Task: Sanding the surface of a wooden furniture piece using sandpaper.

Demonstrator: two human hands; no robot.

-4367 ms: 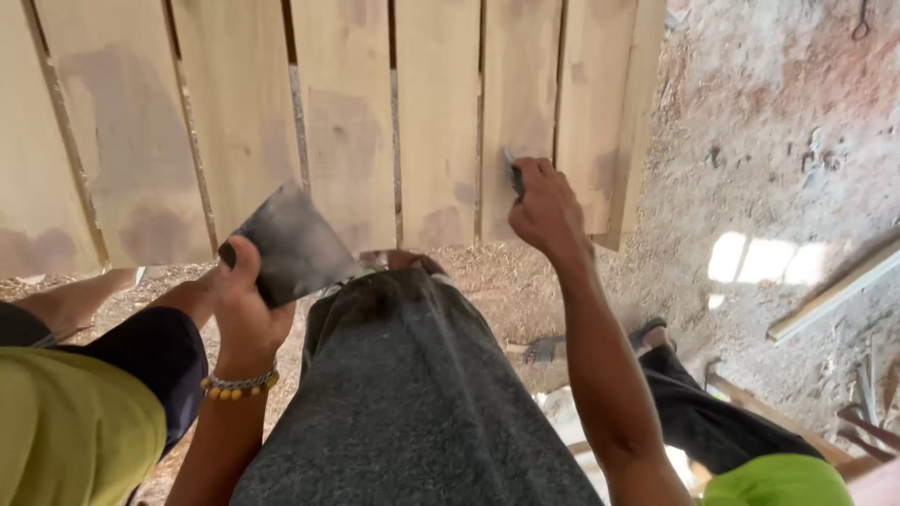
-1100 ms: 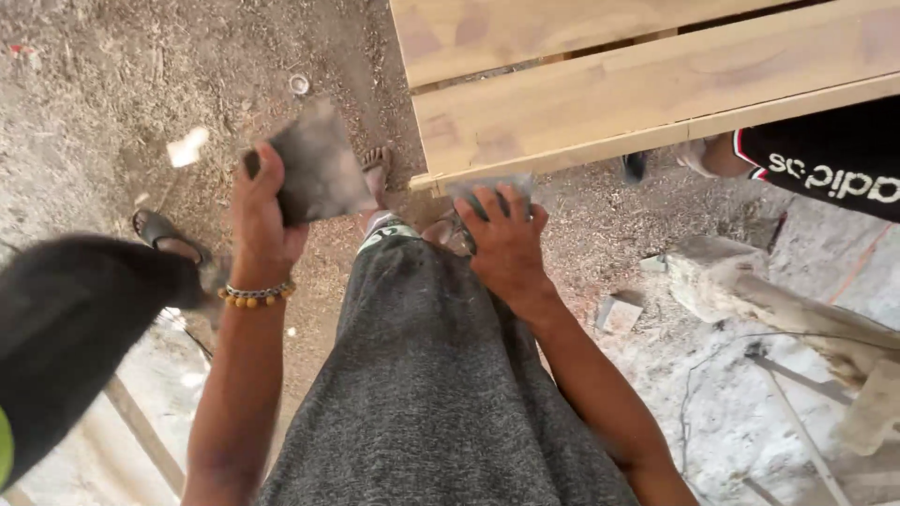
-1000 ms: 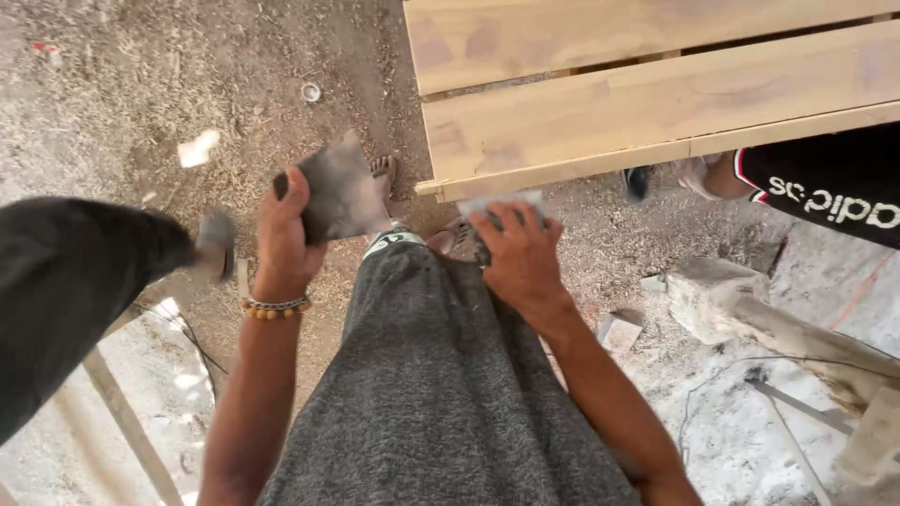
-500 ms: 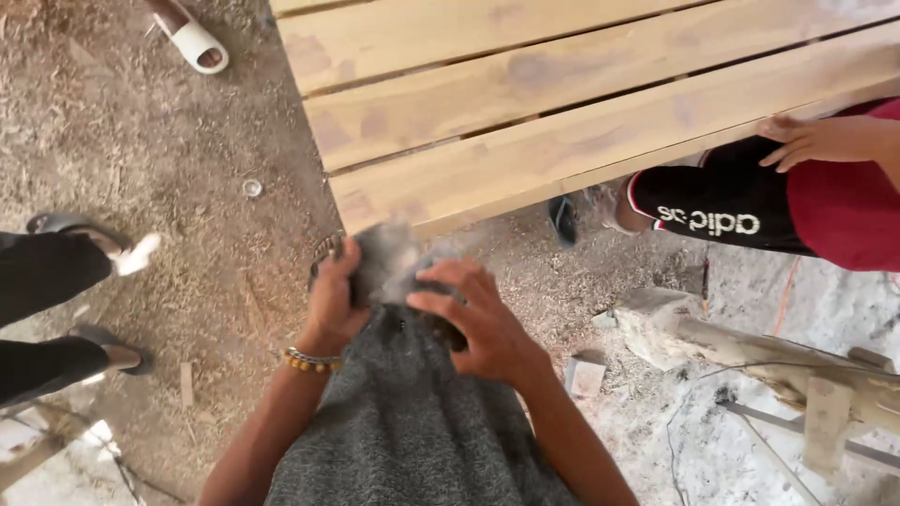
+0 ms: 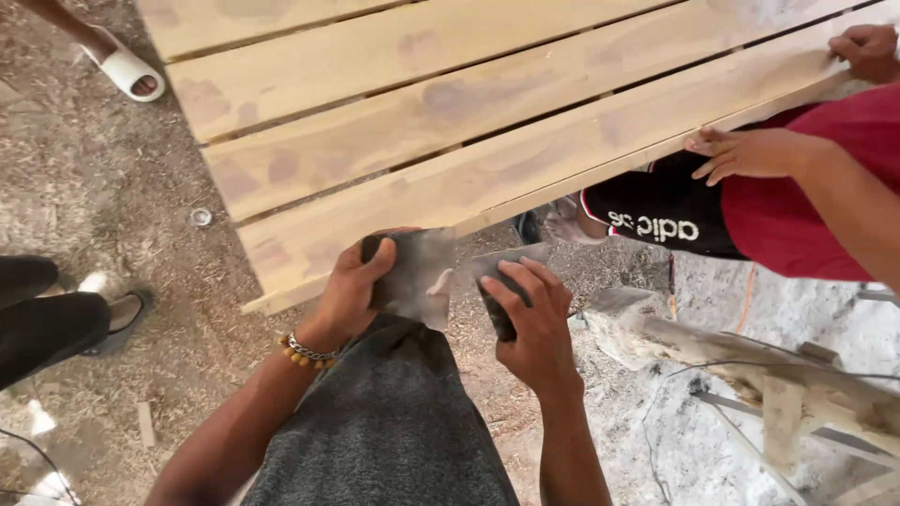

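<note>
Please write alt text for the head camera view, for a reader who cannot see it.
Seen from above, a person's left hand holds a broad grey scraper beside a smaller scraper gripped in the right hand, just below the edge of a pale slatted wooden panel. Another person's hand rests on the panel's edge at right.

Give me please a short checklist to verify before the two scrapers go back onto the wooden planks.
1. Left hand grips the wide scraper: ok.
2. Right hand grips the small scraper: ok.
3. Filler loaded on either blade: cannot tell.
4. Planks near the corner free of other hands: ok.
5. Co-worker's hand on the plank edge further along: not ok, keep apart.
</note>
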